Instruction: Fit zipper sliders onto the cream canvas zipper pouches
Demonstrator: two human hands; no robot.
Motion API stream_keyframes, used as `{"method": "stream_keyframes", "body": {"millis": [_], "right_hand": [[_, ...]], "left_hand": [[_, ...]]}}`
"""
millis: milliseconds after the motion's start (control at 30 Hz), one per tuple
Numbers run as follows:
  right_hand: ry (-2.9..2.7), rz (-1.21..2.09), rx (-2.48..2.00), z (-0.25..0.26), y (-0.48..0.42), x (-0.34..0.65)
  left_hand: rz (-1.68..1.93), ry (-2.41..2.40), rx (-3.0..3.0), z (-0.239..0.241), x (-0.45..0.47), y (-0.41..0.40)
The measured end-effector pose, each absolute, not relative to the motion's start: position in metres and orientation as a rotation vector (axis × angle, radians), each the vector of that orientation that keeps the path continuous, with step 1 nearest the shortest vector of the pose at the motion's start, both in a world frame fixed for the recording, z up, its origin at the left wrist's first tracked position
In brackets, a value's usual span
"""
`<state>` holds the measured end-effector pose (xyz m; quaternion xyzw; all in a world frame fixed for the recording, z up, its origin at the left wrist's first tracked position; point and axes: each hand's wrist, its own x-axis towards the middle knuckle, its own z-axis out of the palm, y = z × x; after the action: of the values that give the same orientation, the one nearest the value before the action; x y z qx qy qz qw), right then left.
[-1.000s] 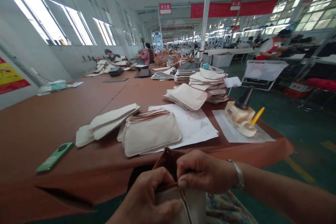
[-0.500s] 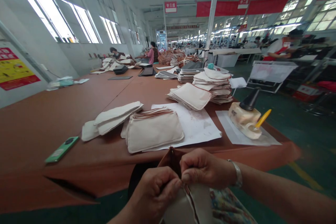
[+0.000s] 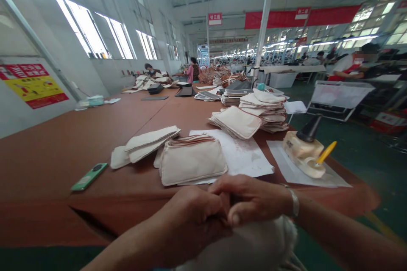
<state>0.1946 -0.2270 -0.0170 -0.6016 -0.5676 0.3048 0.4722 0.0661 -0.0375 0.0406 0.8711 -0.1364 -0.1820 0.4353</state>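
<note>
A cream fabric pouch [image 3: 251,243], pale side outward, hangs below my hands at the table's front edge. My left hand [image 3: 193,214] is closed on its upper part, fingers curled under and partly hidden. Against it, my right hand [image 3: 251,199] bends its fingers over the left fingertips, thumb lying along the pouch's top. A bit of brown material shows between the hands. Just beyond them stands a bundle of similar cream pouches [image 3: 193,161] with brown edges. More cream pieces [image 3: 152,144] lean to its left.
White paper [image 3: 248,156] lies under the bundle on the brown table [image 3: 133,194]. On the right are a cream glue container [image 3: 302,148] with a black cone and a yellow-handled brush [image 3: 327,152]. A green phone [image 3: 89,176] lies left; pouch stacks [image 3: 263,108] stand farther back.
My hands have gone from pinching the two edges of the pouch's brown-lined opening to being pressed together over it. The pouch has turned, showing a rounded pale side. The view has tilted up and left.
</note>
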Motion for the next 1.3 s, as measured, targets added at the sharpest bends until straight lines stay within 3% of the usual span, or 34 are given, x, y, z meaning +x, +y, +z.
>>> {"method": "stream_keyframes", "body": {"millis": [200,400,667,733,900,1067,1300], "right_hand": [[-1.236,1.039,-1.147,-0.040,-0.215,0.161],[-0.997,0.895,-1.084,-0.064,-0.233,0.176],[-1.140,0.748,-1.502,-0.061,-0.233,0.212],[-1.169,0.699,-1.463,-0.048,-0.224,0.200],[-0.995,0.954,-1.120,-0.052,-0.204,0.169],[-1.068,0.658,-1.251,-0.078,-0.204,0.161],[-1.210,0.388,-1.451,-0.067,-0.209,0.155]], "left_hand": [[-0.886,-0.072,1.694,0.016,0.067,0.015],[-0.741,0.053,1.628,-0.021,0.052,0.065],[-0.546,-0.036,1.566,-0.002,0.056,0.023],[-0.525,-0.105,1.561,0.000,0.062,0.002],[-0.469,-0.124,1.558,-0.011,0.072,-0.015],[-0.453,-0.086,1.574,-0.021,0.073,-0.006],[-0.411,-0.021,1.712,-0.028,0.074,-0.013]]}}
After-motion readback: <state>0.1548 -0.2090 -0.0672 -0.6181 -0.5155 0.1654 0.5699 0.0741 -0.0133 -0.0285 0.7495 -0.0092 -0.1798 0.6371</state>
